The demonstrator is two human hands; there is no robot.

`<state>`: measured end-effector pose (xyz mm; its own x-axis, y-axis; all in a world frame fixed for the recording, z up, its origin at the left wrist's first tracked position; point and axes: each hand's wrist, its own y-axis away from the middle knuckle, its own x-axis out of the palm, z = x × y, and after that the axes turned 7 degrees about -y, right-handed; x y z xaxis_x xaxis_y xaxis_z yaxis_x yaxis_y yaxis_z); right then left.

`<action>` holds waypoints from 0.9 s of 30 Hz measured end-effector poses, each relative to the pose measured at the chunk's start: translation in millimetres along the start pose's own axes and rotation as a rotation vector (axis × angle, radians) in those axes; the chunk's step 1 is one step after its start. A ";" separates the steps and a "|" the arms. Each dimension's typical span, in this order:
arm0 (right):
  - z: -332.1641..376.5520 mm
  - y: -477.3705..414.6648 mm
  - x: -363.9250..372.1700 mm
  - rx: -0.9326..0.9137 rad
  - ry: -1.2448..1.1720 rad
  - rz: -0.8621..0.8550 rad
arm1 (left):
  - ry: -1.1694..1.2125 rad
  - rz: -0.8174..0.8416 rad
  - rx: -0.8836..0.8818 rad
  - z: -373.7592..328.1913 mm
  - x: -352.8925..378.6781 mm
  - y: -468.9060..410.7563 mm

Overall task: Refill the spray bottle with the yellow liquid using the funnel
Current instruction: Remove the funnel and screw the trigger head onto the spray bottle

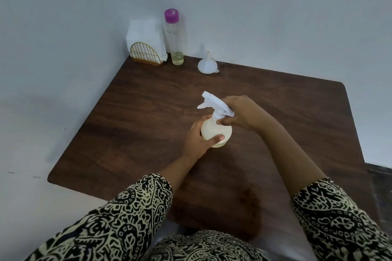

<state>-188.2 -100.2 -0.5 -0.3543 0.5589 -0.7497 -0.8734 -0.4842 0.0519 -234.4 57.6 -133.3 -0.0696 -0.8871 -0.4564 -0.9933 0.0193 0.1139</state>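
Observation:
A pale cream spray bottle [218, 132] stands upright in the middle of the dark wooden table [131, 116]. My left hand [198, 137] wraps around its round body. My right hand [244, 113] grips the white trigger head [212, 103] and its collar at the neck. A tall clear bottle with a purple cap [175, 37] stands at the far edge, holding a little yellow liquid at its bottom. A white funnel [207, 64] rests upside down, spout up, to the right of that bottle.
A gold wire holder with white napkins [146, 45] stands in the far left corner against the wall. Pale walls close in the table at the back and left. My patterned sleeves and lap fill the near edge.

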 end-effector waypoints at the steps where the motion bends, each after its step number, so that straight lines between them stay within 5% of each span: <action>1: -0.7 0.1 4.0 0.034 0.000 -0.030 | -0.006 -0.001 -0.001 -0.2 0.1 0.0; 10: 3.9 12.1 64.2 0.160 0.158 -0.724 | -0.015 -0.003 0.031 -4.5 -0.7 2.7; 12: 5.3 13.7 66.2 0.187 0.056 -0.717 | -0.007 0.000 0.028 -5.8 -0.5 4.0; 15: 6.2 21.8 55.6 0.161 -0.475 -0.373 | 0.018 -0.001 0.020 -5.8 -1.6 3.1; 18: -7.1 28.5 44.0 0.138 -0.576 -0.171 | 0.008 0.006 -0.008 -2.5 -0.5 2.0; 27: -8.2 20.7 65.3 0.170 -0.480 -0.576 | -0.012 0.006 -0.005 -1.7 0.0 2.1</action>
<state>-226.7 -79.2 -53.8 0.0998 0.9411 -0.3230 -0.9897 0.0603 -0.1302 -236.4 56.8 -131.5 -0.0768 -0.8814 -0.4661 -0.9924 0.0223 0.1213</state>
